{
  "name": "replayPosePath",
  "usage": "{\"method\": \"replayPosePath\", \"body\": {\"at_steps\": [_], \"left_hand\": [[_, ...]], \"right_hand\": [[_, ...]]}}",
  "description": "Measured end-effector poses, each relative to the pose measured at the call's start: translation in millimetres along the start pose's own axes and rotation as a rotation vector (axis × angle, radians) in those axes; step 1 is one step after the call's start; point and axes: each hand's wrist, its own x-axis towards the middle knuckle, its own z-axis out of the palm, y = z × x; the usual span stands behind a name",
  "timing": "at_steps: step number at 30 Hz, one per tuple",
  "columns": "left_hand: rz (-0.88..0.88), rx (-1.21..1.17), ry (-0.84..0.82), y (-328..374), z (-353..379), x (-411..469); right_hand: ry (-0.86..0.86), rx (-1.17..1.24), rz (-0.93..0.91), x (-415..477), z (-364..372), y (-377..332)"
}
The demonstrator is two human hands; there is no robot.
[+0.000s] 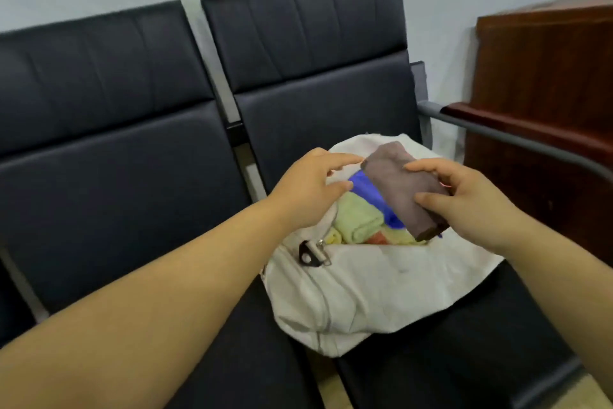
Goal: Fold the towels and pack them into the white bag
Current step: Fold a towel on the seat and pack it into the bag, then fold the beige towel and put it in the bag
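My left hand (308, 186) hovers over the left edge of the white bag (365, 292), fingers spread and nearly straight, gripping nothing. The bag lies open on a black seat (481, 342). Inside its mouth sits a rolled green towel (360, 219), with a blue towel (371, 191) just to its right. Above the right side of the bag's mouth, my right hand (471, 199) pinches a folded brown towel (401, 186) between thumb and fingers. Right of the bag runs a grey armrest (497, 133).
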Motion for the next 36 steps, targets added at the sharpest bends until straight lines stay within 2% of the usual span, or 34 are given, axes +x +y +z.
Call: {"method": "replayPosePath", "body": {"at_steps": [3, 6, 8, 9, 11, 12, 15, 18, 21, 26, 30, 36], "left_hand": [[-0.153, 0.219, -0.071, -16.0, 11.9, 44.2], [-0.275, 0.367, -0.243, -34.0, 17.0, 68.4], [-0.291, 0.396, -0.318, -48.3, 18.4, 80.5], [-0.283, 0.4, -0.329, -55.6, 18.0, 85.2], [-0.233, 0.404, -0.311, -67.5, 16.8, 89.4], [-0.21, 0.384, -0.292, -72.0, 16.7, 89.3], [-0.196, 0.261, -0.184, -79.5, 17.3, 87.0], [-0.162, 0.233, -0.119, -79.2, 19.4, 89.2], [-0.13, 0.267, -0.104, -73.9, 19.3, 88.7], [-0.159, 0.297, -0.146, -66.5, 16.4, 84.7], [-0.182, 0.22, -0.159, -62.6, 15.5, 67.9], [-0.237, 0.057, -0.073, -52.0, -9.4, -7.6]], "right_hand": [[0.097, 0.066, -0.005, 39.1, -3.3, 16.6], [0.05, -0.108, -0.07, 71.0, 9.9, 30.5], [-0.05, -0.283, -0.049, 85.9, 20.8, 45.0], [-0.115, -0.442, -0.041, 90.5, 26.0, 50.5], [-0.219, -0.774, -0.109, 96.0, 34.6, 55.3], [-0.234, -0.844, -0.159, 95.8, 37.7, 52.5], [-0.237, -0.85, -0.197, 97.1, 44.3, 48.1], [-0.414, -0.906, -0.068, 102.9, 49.3, 58.2], [-0.476, -0.928, 0.136, 111.1, 52.6, 56.9], [-0.51, -0.932, 0.232, 116.9, 56.7, 46.5], [-0.45, -0.894, 0.175, 112.7, 54.3, 44.4], [-0.207, -0.747, 0.066, 48.9, 51.7, 18.1]]}}
